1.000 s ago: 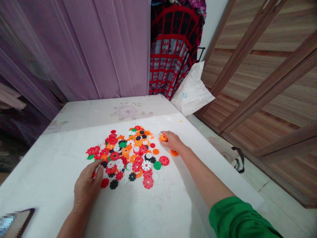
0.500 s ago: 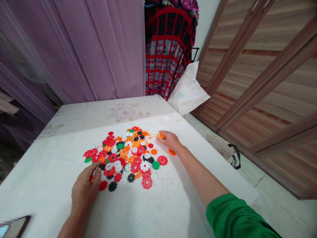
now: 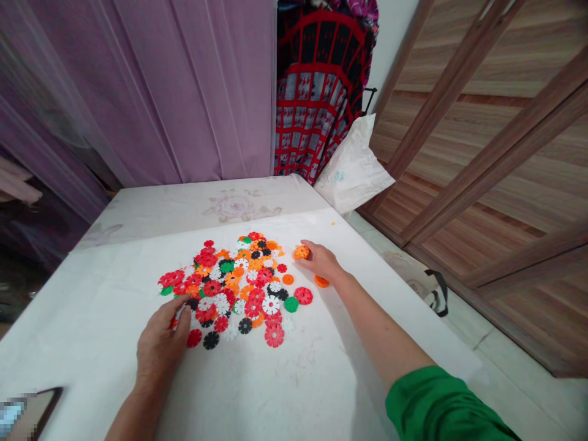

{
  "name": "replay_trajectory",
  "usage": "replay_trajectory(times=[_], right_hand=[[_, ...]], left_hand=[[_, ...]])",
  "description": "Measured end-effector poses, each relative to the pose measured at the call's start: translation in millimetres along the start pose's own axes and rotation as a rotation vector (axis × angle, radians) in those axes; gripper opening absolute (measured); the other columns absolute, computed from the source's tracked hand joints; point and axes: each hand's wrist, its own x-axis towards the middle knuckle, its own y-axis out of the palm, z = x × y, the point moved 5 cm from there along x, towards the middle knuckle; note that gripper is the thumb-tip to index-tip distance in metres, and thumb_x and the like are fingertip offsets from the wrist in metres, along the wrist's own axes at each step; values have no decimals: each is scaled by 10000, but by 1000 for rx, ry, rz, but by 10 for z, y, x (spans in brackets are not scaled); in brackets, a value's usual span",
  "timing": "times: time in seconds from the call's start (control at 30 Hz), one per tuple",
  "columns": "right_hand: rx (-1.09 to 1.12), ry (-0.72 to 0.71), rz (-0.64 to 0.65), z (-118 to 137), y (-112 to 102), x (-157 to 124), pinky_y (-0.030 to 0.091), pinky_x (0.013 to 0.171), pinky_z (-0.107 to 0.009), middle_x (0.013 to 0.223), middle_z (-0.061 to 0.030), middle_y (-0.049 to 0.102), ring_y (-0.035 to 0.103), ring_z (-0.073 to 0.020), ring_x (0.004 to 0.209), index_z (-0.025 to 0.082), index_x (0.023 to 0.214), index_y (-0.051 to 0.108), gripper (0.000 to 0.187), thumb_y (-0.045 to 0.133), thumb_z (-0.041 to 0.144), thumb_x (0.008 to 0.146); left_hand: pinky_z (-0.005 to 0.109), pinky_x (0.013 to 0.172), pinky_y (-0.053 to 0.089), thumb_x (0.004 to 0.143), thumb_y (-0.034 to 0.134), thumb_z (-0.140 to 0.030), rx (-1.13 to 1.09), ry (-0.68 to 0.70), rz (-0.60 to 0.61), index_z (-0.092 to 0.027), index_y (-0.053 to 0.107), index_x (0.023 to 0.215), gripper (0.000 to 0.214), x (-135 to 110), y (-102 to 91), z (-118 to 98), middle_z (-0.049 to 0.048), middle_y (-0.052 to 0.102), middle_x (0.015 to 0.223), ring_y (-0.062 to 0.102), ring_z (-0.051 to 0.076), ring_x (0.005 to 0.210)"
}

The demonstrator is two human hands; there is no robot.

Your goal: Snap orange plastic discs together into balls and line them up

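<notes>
A spread pile of notched plastic discs [image 3: 232,278] in red, orange, white, black and green lies on the white-covered table. My right hand [image 3: 320,260] is at the pile's far right side, thumb and fingers closed on an orange notched disc [image 3: 301,252]. Close to that wrist, more orange discs [image 3: 322,281] lie on the cloth. At the near left edge of the pile is my left hand [image 3: 160,337], its fingers curved and its thumb a little apart from them. A bit of red shows in that gap; a black disc [image 3: 193,304] lies by the fingertips.
A phone-like device [image 3: 34,413] lies at the table's near left corner. Beyond the table hang a purple curtain [image 3: 206,92] and a red-and-black patterned cloth [image 3: 307,104]. A white bag [image 3: 353,168] stands off the far right corner, with wooden cabinet doors [image 3: 482,135] to the right.
The view has shifted slightly, so everything sits a little further right. The orange disc in my right hand shows more of its face. My left hand stays by the pile.
</notes>
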Motion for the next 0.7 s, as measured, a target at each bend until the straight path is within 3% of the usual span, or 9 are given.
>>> replay_trajectory(times=[0.2,0.37,0.7], right_hand=[[23,-3,-31,-108,-18,-82,469,982,-346,1297,-72,640,607,-247,1157,240,1420,480,675,693,382,794],[96,-11,-63,-264,-37,-151,505,944,-322,1311,-44,635,626,-216,1139,271,1357,554,507,620,361,862],[38,44,-70,-157,-109,-212,506,919,-330,1204,-18,709,673,-203,1038,277,1242,654,357,508,342,922]], left_hand=[[405,918,535,864,501,-365,-1,-19,-4,-259,690,1061,293,3,4,-2,62,720,1065,672,239,1032],[422,928,528,867,482,-382,2,-28,14,-247,682,1084,324,10,31,35,76,714,1097,664,250,1055],[407,896,540,863,504,-363,4,-26,5,-256,692,1060,292,9,-2,-19,68,716,1079,675,241,1024]])
